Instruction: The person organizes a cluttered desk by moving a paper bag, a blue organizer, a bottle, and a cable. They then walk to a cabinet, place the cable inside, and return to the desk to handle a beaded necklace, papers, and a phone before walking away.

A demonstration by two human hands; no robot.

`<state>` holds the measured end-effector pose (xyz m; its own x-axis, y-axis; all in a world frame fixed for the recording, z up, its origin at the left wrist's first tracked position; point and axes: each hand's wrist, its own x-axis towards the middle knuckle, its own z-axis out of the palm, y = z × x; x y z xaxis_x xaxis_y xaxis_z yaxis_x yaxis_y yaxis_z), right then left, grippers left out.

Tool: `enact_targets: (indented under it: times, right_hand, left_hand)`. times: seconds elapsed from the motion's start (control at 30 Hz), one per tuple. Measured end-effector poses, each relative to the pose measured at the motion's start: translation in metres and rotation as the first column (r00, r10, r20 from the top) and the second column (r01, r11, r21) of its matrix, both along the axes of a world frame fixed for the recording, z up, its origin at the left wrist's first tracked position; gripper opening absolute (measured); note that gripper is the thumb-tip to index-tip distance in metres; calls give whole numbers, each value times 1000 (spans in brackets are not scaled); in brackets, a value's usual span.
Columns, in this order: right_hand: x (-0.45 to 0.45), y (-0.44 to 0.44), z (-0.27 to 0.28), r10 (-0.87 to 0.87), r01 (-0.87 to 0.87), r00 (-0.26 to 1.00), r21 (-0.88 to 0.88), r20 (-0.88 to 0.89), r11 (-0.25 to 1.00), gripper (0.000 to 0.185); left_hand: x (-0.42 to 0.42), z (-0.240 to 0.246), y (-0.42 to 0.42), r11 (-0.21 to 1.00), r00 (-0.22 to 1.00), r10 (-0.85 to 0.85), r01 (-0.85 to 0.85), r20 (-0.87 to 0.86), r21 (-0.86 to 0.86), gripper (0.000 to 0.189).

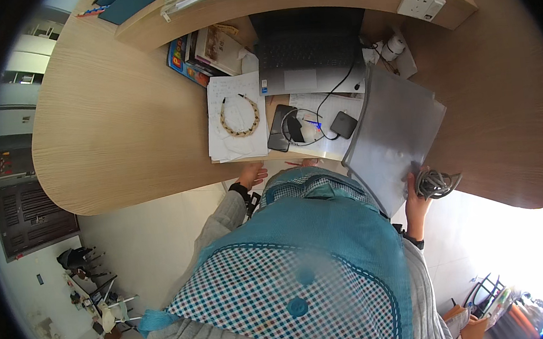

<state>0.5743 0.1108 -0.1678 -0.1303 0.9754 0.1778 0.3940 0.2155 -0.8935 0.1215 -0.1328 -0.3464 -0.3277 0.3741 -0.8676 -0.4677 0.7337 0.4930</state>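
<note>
My left hand (251,175) is at the front edge of the desk, near a stack of written papers (243,150). It holds nothing and its fingers are spread. In my right hand (416,200) is a coiled grey cable (435,184); that hand also touches the lower right edge of a grey plastic document folder (394,110). The folder lies slanted over the desk's front edge, beside an open laptop (307,52); whether my fingers grip it too I cannot tell. On the papers rests a braided beige headband (257,117).
A black phone (277,130), a black power adapter (343,124) and a looped cable (284,137) lie before the laptop. Books (217,50) stand at its left. A white bottle (392,48) is on the right. Above sits a shelf with a wall socket (420,4).
</note>
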Motion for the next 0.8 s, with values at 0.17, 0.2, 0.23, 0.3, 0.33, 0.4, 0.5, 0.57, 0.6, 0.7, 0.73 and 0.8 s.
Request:
enact_targets:
  times: [0.17,0.2,0.23,0.3,0.33,0.4,0.5,0.57,0.6,0.7,0.73,0.8]
  right_hand:
    - [1,12,7,16,-13,999,-88,32,996,43]
    - [1,14,7,12,-11,1000,-97,11,995,43]
    - [1,15,7,-1,1,1000,-105,1,994,43]
    - [1,16,7,3,-2,1000,-123,11,992,41]
    - [2,16,6,-8,12,999,-113,34,993,41]
    - [3,15,3,7,-3,998,-54,70,999,42]
    - [8,14,3,22,-16,998,-106,57,994,44]
    - [10,12,6,27,-19,998,-165,49,986,46]
    - [11,11,8,26,-15,998,-177,60,984,46]
    - [11,9,17,6,12,995,-176,101,984,46]
    - [11,9,20,0,19,994,-169,113,985,46]
    - [10,8,25,-17,42,989,-169,145,985,45]
  left_hand:
    - [-52,9,10,987,991,-130,129,11,93,37]
    - [-62,10,11,979,986,-147,156,-77,129,36]
    - [-70,11,13,969,973,-164,191,-164,159,35]
    - [-85,12,17,987,937,-83,125,-340,104,40]
    - [-90,14,20,995,912,-16,56,-409,86,43]
    - [-97,15,27,996,631,-73,5,-772,-90,58]
    - [-105,22,40,949,379,-108,-235,-919,-209,83]
    - [-112,30,48,921,414,-113,-298,-904,-251,97]
    - [-117,35,51,923,480,-114,-274,-870,-272,102]
    - [-125,43,64,880,538,-249,-222,-805,-420,111]
    - [-130,46,64,872,535,-280,-207,-797,-444,110]
    - [-141,48,60,919,590,-252,-103,-767,-381,103]
